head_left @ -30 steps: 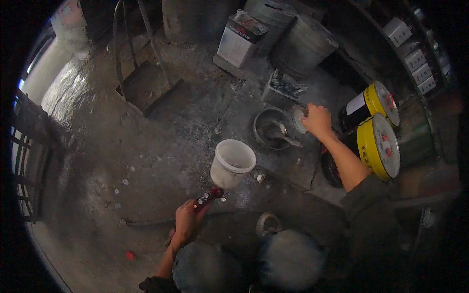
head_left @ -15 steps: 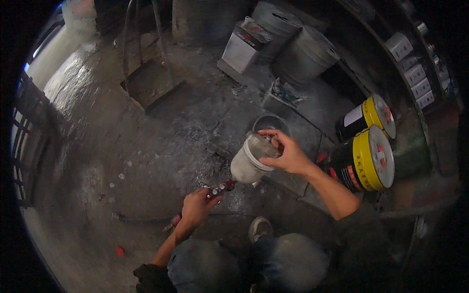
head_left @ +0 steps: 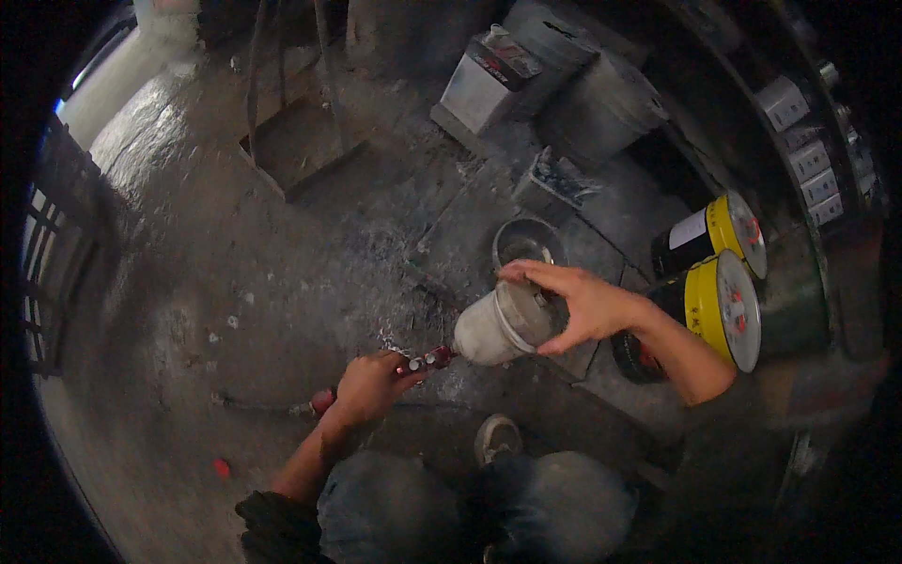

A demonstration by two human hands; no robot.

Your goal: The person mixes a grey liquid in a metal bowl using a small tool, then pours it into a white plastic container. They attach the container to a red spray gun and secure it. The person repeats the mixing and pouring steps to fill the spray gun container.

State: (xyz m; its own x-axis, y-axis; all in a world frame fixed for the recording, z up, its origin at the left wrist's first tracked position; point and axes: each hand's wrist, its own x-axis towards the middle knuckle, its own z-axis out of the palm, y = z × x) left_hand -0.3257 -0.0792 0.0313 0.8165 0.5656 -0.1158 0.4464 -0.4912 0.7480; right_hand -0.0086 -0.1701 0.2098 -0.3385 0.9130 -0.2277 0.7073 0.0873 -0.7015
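In my left hand (head_left: 369,387) is a spray gun (head_left: 434,360) with a red body and silver-coloured knobs, my fingers closed around its handle. A whitish plastic cup (head_left: 484,331) lies tilted at the gun's far end and seems joined to it. My right hand (head_left: 594,305) spans the cup's wide, ringed end, fingers on the upper edge and thumb on the lower. The palm side is partly hidden. Just beyond the cup, a round metal bowl (head_left: 507,246) sits on the floor.
Black-and-yellow drums (head_left: 723,315) stand at the right, below shelved white boxes (head_left: 808,160). Beyond the bowl are a small messy tray (head_left: 554,183), a white square can (head_left: 479,89) and large buckets (head_left: 611,108). A long-handled dustpan (head_left: 301,150) rests far left; a hose (head_left: 254,404) crosses the floor.
The right hand has shifted rightward and its fingers have spread wider around the cup's end. Cup and spray gun have moved slightly right. The view has shifted a little.
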